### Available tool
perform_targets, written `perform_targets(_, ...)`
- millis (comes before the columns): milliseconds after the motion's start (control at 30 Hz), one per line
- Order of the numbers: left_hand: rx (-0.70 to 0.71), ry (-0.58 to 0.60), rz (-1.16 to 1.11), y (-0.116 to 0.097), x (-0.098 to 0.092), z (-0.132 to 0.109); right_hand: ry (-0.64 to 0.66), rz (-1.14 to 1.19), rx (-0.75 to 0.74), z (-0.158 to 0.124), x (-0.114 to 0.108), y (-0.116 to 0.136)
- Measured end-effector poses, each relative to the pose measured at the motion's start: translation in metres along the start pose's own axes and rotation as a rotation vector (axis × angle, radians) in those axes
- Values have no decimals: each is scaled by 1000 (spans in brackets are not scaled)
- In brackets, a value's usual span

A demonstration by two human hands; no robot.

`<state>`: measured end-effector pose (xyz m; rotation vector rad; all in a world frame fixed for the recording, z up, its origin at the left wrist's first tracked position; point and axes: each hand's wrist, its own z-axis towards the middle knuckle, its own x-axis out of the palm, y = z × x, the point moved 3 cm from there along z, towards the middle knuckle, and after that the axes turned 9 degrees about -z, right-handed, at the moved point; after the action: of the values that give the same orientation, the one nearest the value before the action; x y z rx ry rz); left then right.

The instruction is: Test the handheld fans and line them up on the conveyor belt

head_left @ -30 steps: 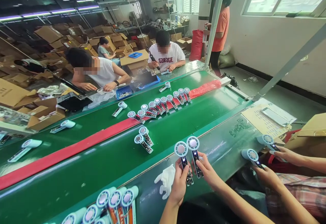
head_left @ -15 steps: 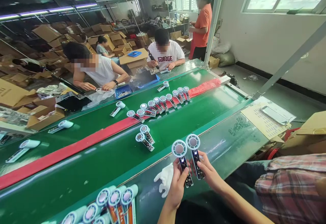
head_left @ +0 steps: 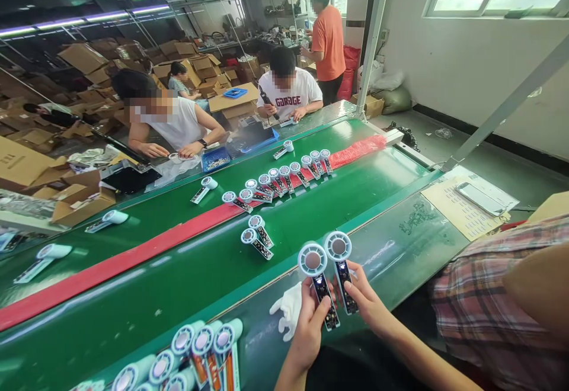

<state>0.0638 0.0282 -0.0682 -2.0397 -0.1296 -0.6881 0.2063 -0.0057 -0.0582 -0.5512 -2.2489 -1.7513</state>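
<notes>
My left hand (head_left: 310,314) is closed round the handle of a pale blue handheld fan (head_left: 312,259), its thumb on the exposed black circuit board. Beside it, my right hand (head_left: 362,290) grips a second handheld fan (head_left: 338,246) in the same way. Both fans stand upright side by side, round heads up, with small white lights glowing on their boards. A crumpled white glove (head_left: 288,311) lies on the bench just left of my left hand. At the lower left is a pile of more fans (head_left: 203,340), some with orange parts in their handles.
A green conveyor belt (head_left: 178,278) runs past with a red strip (head_left: 146,252) along its middle and several fans on it. Two co-workers (head_left: 173,121) (head_left: 288,89) sit across. A phone (head_left: 480,198) lies on cardboard at right; a plaid-shirted person (head_left: 480,296) is close by.
Two fans on the near belt have shifted slightly right. The plaid-shirted person has leaned further in, and the orange-shirted person has moved left. My hands keep their hold on both fans.
</notes>
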Motion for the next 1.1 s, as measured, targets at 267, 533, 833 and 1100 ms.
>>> perform_targets(267,11,-28,-8,-3,6,-3,34,37,-18,-1,1,1)
perform_targets(533,-11,10,-8,-6,5,-5,51,47,-34,-3,0,-3)
perform_targets(833,-28,3,-18,-3,1,-4,10,8,-8,0,5,3)
perform_targets(1100,14,2,-22,-5,4,-5,14,63,5,0,5,0)
